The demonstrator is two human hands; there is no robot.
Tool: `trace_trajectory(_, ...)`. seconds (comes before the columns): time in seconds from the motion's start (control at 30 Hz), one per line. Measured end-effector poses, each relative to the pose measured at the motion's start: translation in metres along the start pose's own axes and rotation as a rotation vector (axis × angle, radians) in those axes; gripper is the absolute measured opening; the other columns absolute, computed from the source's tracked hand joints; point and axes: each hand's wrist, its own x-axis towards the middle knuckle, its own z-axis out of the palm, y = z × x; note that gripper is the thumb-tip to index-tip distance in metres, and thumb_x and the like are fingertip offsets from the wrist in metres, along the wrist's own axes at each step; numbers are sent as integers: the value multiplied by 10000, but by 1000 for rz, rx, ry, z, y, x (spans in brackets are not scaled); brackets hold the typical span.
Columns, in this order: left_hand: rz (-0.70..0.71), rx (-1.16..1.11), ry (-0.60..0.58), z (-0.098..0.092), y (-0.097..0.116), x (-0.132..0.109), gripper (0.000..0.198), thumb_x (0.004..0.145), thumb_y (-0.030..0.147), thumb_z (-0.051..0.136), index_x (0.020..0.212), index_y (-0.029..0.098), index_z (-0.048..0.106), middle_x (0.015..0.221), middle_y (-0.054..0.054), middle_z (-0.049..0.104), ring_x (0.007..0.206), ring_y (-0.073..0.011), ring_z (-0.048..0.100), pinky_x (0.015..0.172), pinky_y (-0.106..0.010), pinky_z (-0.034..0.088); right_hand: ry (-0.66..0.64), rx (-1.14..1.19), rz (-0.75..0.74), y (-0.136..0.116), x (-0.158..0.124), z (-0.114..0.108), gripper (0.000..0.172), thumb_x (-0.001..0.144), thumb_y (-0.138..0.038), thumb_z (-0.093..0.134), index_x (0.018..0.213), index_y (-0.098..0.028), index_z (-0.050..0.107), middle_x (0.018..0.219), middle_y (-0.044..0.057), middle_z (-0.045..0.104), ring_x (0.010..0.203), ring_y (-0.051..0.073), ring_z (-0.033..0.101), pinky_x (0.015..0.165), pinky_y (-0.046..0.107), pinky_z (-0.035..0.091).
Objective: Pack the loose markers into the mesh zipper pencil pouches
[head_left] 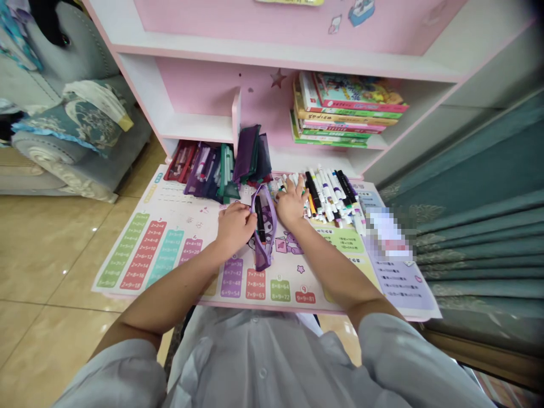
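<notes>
A purple mesh pencil pouch lies unzipped on the desk in front of me, with a black marker inside it. Closed at the pouch's left edge, my left hand grips its rim; the fingertips are partly hidden. To the right of the pouch, my right hand rests on the near left end of a pile of markers. Its fingers are spread and touch the pens, with no marker visibly gripped. Most pens in the pile are white, with some black and orange ones.
Filled mesh pouches lie at the back left, beside several purple and green pouches leaning at the shelf. Stacked books sit on the pink shelf. A blurred phone-like object lies right on the printed desk mat. A curtain hangs beyond.
</notes>
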Motion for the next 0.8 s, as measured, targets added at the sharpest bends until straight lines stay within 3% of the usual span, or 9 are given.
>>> trace_trajectory(0.43, 0, -15, 19, 1, -2, 0, 318, 934, 290, 495, 708, 213, 705, 1059, -65, 737, 1171, -240, 613, 996, -400, 481, -2, -13, -22, 5, -7, -8, 261, 825, -283, 616, 982, -117, 742, 1550, 202, 395, 1507, 464, 126, 1117, 758, 191)
trace_trajectory(0.67, -3, -5, 13, -1, 0, 0, 317, 933, 289, 495, 725, 202, 719, 1080, -75, 735, 1171, -249, 622, 1020, -416, 477, 132, 18, -36, -5, -19, -37, 183, 781, -288, 601, 807, -152, 721, 1516, 169, 454, 1504, 444, 169, 1106, 742, 233)
trace_trajectory(0.8, -1, -5, 4, -2, 0, 0, 331, 928, 279, 485, 706, 205, 719, 1085, -69, 741, 1146, -251, 633, 1002, -414, 488, 128, 73, -68, -16, -37, -63, 149, 765, -279, 605, 695, -173, 683, 1509, 150, 474, 1500, 438, 190, 1099, 724, 254)
